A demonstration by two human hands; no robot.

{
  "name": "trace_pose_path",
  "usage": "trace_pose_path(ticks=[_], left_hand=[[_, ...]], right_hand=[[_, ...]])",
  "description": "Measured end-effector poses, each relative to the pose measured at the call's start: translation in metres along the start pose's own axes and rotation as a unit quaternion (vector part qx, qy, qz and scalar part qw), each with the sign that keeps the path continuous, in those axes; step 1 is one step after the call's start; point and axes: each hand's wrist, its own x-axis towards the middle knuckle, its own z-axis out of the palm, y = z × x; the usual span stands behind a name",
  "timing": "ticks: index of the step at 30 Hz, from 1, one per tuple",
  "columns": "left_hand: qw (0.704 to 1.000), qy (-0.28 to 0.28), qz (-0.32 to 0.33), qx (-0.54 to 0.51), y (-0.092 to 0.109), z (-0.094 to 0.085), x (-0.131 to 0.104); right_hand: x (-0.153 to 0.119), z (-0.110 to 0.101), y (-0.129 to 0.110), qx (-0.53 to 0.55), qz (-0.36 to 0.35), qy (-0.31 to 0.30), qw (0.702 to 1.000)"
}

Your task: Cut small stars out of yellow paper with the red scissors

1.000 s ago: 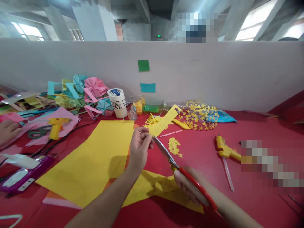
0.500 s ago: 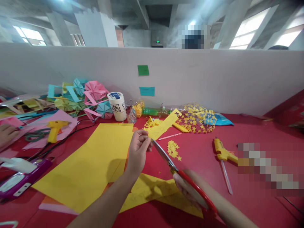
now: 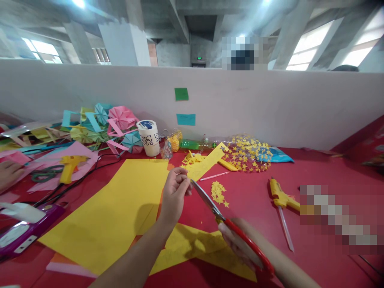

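Left hand (image 3: 175,195) at centre pinched closed, contents unclear, right hand (image 3: 235,243) lower right gripping red-handled scissors (image 3: 220,215), yellow stars (image 3: 218,192) nearby

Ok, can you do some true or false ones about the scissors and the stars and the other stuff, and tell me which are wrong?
1. The right hand holds the scissors. True.
2. The scissors are blue-handled. False: they are red-handled.
3. A little pile of yellow stars lies on the red table. True.
4. The left hand is wrapped around the white cup. False: the left hand is near the scissors' tip, and the white cup stands apart from it.
5. The green note is above the blue note. True.
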Motion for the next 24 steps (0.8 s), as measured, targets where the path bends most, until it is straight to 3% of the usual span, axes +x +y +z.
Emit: trace_pose_path(ticks=[6,12,19,24], left_hand=[[0.998,-0.032,-0.05,-0.009,0.0,-0.007,0.009],[0.99,-0.072,-0.121,-0.004,-0.002,-0.015,0.017],[0.997,-0.041,-0.057,0.018,0.001,-0.014,0.02],[0.996,-0.044,-0.077,-0.03,0.003,-0.015,0.022]], right_hand=[[0.0,-0.011,-0.006,-0.092,-0.043,0.024,0.995],[0.004,-0.017,0.0,-0.126,-0.034,0.025,0.991],[0.002,-0.016,-0.003,-0.098,-0.002,0.017,0.995],[0.001,-0.018,0.0,-0.09,0.014,0.015,0.996]])
